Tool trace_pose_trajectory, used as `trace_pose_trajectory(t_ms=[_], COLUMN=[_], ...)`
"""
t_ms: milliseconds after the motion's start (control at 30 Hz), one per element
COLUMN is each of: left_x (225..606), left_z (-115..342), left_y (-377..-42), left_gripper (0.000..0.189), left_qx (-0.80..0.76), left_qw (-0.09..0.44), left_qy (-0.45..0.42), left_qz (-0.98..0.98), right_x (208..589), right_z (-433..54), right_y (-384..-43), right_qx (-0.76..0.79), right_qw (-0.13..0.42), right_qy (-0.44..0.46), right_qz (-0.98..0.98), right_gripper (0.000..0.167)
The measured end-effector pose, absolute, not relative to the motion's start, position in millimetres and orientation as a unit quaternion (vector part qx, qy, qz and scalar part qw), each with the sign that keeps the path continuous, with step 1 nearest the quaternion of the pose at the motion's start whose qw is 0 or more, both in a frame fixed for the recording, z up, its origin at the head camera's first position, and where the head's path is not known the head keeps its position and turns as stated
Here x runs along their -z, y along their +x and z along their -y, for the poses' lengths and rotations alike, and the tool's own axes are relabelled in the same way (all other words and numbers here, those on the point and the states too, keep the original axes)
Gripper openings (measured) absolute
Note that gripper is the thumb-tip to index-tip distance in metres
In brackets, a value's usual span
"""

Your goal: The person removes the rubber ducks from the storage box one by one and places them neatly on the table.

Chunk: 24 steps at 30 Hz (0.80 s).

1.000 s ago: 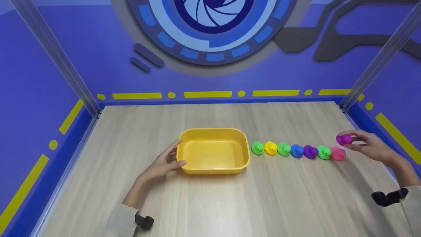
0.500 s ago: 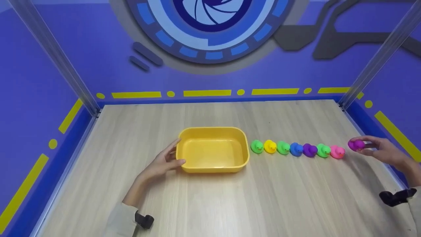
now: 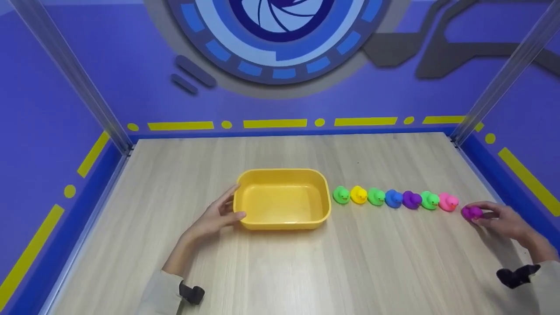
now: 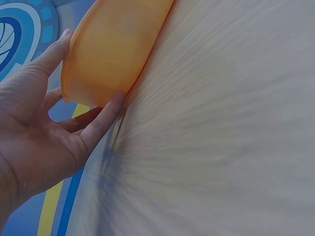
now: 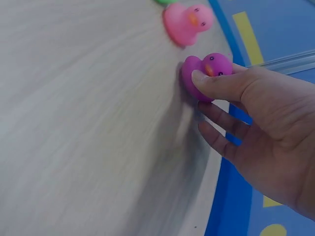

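My right hand pinches a magenta rubber duck between thumb and fingers, at the right end of a row of ducks. In the right wrist view the thumb lies across the magenta duck; the duck is at or just above the table. The nearest neighbour, a pink rubber duck, stands a small gap away. With thumb and fingers spread across its left end, my left hand holds a yellow plastic basin. Nothing lies inside the basin. The left wrist view shows the fingertips against the basin's outer wall.
Rightward from the basin runs a row of rubber ducks: green, yellow, green, blue, purple and green, then pink. Blue printed walls enclose the wooden table at back and sides.
My right hand has carried the magenta duck right, then down and nearer, from above the pink duck to beside it. The left hand and basin have stayed in place.
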<state>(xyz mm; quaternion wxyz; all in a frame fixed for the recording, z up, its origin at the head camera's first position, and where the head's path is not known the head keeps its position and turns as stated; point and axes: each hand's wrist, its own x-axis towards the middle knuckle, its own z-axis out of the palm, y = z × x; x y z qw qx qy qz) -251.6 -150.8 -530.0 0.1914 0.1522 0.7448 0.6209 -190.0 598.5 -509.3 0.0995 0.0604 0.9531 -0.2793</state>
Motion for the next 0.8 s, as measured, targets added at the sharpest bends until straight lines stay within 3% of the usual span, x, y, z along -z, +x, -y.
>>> trace_pose_trajectory(t_ms=[300,800], left_x=[528.4,528.6], left_z=[151.7,150.9], left_y=[-250.6,-252.6], left_gripper=[0.089,0.090], left_qx=[-0.634,-0.634], left_qw=[0.197,0.198], left_qy=[0.154,0.147], left_qz=[-0.732,-0.733], right_x=[512.0,513.4], right_z=[-595.8,-584.4], right_y=[-186.7,-201.9], right_qx=[0.268,0.260], right_qw=[0.084,0.049], right_qy=[0.034,0.007], right_qz=[-0.959,-0.964], right_gripper=[0.064,0.052])
